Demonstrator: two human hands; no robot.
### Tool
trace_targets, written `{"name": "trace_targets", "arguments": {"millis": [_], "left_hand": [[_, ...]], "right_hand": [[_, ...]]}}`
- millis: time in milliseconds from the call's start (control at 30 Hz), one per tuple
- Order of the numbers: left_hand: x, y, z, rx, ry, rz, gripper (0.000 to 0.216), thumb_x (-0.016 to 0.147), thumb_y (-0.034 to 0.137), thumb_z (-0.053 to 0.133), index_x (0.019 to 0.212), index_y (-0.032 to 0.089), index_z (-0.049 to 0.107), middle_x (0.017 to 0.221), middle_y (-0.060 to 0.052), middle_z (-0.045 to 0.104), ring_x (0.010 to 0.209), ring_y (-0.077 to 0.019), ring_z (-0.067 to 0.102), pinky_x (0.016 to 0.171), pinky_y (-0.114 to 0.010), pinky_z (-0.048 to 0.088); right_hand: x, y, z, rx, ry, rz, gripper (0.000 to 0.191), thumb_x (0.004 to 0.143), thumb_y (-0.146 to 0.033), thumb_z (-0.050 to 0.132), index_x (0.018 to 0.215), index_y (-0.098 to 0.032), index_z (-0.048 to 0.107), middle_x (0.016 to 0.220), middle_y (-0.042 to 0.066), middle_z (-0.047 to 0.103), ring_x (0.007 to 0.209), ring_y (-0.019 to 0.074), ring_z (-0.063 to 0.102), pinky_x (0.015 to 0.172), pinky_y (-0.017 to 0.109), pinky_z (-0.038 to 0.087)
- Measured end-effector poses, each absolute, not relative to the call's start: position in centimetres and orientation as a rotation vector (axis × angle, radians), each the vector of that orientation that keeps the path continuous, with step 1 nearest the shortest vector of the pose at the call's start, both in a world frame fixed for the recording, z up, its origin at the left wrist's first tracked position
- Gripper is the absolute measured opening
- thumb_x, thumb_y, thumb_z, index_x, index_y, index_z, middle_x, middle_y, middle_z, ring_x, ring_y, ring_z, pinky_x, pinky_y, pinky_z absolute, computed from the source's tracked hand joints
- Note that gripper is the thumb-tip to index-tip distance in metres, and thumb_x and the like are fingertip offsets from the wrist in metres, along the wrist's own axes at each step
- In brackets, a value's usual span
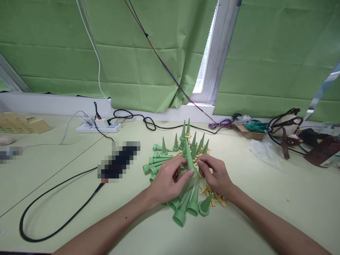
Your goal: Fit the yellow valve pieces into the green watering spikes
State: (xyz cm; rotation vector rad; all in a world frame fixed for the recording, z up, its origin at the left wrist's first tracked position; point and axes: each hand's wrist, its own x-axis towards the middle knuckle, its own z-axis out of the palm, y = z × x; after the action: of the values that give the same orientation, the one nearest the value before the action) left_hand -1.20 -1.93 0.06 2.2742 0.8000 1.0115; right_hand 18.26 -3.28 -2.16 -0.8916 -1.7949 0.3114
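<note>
My left hand (171, 177) grips a green plastic cone spike (189, 157) between thumb and fingers, its tip pointing up and its wide end down. Close beside it on the right, my right hand (214, 173) is closed in a pinch near the cone; a bit of yellow shows at its fingertips, probably a small yellow peg, but most of it is hidden. Around both hands lie several more green cones (180, 212), some on their sides, others upright. Small yellow pegs (216, 196) are heaped under and beside my right hand.
A blurred dark object (119, 161) with a black cable lies left of the cones. Behind it sits a white power strip (99, 127). At the back right are a cardboard tray (249, 131), a clear plastic bag (265, 150) and a beige bag (285, 124) with brown straps.
</note>
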Motion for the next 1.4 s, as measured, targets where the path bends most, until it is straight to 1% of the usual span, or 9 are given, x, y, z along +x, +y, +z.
{"name": "trace_targets", "arguments": {"millis": [133, 233, 433, 700, 833, 1033, 1267, 1333, 1400], "left_hand": [[-1.2, -1.9, 0.2, 2.304, 0.754, 1.035, 0.013, 0.093, 0.03, 0.055, 0.093, 0.017, 0.053, 0.08, 0.0, 0.049, 0.058, -0.0091, 0.045, 0.052, -0.022, 0.039], [-1.2, -1.8, 0.1, 2.31, 0.712, 1.041, 0.011, 0.093, 0.028, 0.054, 0.097, 0.017, 0.055, 0.088, -0.003, 0.052, 0.061, -0.0095, 0.047, 0.052, -0.022, 0.04], [-1.2, -1.7, -0.5, 2.338, 0.677, 1.039, 0.014, 0.093, 0.021, 0.051, 0.106, 0.019, 0.059, 0.106, -0.007, 0.052, 0.054, -0.005, 0.042, 0.05, -0.022, 0.039], [-1.3, -1.5, -1.1, 2.441, 0.676, 1.107, 0.03, 0.094, 0.015, 0.049, 0.122, 0.024, 0.057, 0.112, -0.007, 0.053, 0.056, -0.0047, 0.043, 0.052, -0.021, 0.041], [-1.4, -1.2, -1.4, 2.517, 0.667, 1.125, 0.032, 0.095, 0.013, 0.046, 0.124, 0.024, 0.056, 0.113, -0.008, 0.052, 0.056, -0.0049, 0.044, 0.054, -0.021, 0.043], [-1.2, -1.4, -1.3, 2.554, 0.683, 1.225, 0.034, 0.095, 0.01, 0.044, 0.123, 0.025, 0.055, 0.116, -0.01, 0.049, 0.061, -0.0063, 0.05, 0.057, -0.023, 0.046], [-1.0, -2.0, -0.9, 2.451, 0.749, 1.333, 0.026, 0.092, 0.015, 0.053, 0.118, 0.022, 0.05, 0.118, -0.01, 0.046, 0.052, -0.0025, 0.043, 0.052, -0.022, 0.043], [-1.0, -1.9, -0.9, 2.406, 0.752, 1.355, 0.022, 0.091, 0.017, 0.056, 0.112, 0.019, 0.049, 0.111, -0.008, 0.048, 0.053, -0.0038, 0.044, 0.051, -0.022, 0.042], [-0.9, -1.8, -0.8, 2.39, 0.76, 1.372, 0.01, 0.092, 0.018, 0.056, 0.099, 0.018, 0.051, 0.093, -0.003, 0.052, 0.056, -0.0071, 0.044, 0.053, -0.023, 0.039]], "right_hand": [[18.3, -3.3, -2.1, -0.901, -1.807, 0.298, 0.016, 0.098, -0.02, 0.045, 0.085, -0.019, 0.055, 0.068, 0.0, 0.053, 0.056, 0.0113, 0.047, 0.053, 0.024, 0.04], [18.2, -3.3, -2.1, -0.904, -1.812, 0.281, 0.016, 0.097, -0.02, 0.045, 0.085, -0.019, 0.055, 0.068, 0.0, 0.054, 0.056, 0.0117, 0.047, 0.053, 0.025, 0.04], [18.0, -3.3, -2.0, -0.904, -1.831, 0.263, 0.016, 0.097, -0.02, 0.046, 0.083, -0.019, 0.055, 0.067, -0.001, 0.053, 0.055, 0.0111, 0.047, 0.054, 0.024, 0.04], [18.1, -3.4, -1.9, -0.927, -1.856, 0.252, 0.018, 0.097, -0.021, 0.046, 0.083, -0.019, 0.056, 0.065, -0.002, 0.052, 0.054, 0.0102, 0.044, 0.054, 0.023, 0.038], [18.1, -3.4, -1.9, -0.947, -1.853, 0.266, 0.019, 0.097, -0.023, 0.046, 0.082, -0.019, 0.056, 0.064, -0.002, 0.051, 0.053, 0.0105, 0.044, 0.053, 0.024, 0.038], [18.0, -3.6, -1.7, -0.936, -1.83, 0.272, 0.017, 0.097, -0.021, 0.047, 0.083, -0.019, 0.056, 0.064, -0.002, 0.052, 0.053, 0.0105, 0.045, 0.053, 0.024, 0.039], [17.8, -3.7, -1.5, -0.916, -1.768, 0.181, 0.015, 0.096, -0.018, 0.048, 0.084, -0.019, 0.057, 0.067, 0.0, 0.056, 0.055, 0.0111, 0.048, 0.054, 0.025, 0.041], [17.9, -3.8, -1.5, -0.923, -1.736, 0.146, 0.014, 0.095, -0.018, 0.048, 0.084, -0.019, 0.057, 0.067, -0.001, 0.055, 0.055, 0.0111, 0.048, 0.054, 0.025, 0.041], [17.9, -3.8, -1.4, -0.926, -1.704, 0.113, 0.015, 0.095, -0.018, 0.048, 0.084, -0.019, 0.057, 0.066, 0.0, 0.055, 0.055, 0.0112, 0.048, 0.053, 0.024, 0.041]]}}
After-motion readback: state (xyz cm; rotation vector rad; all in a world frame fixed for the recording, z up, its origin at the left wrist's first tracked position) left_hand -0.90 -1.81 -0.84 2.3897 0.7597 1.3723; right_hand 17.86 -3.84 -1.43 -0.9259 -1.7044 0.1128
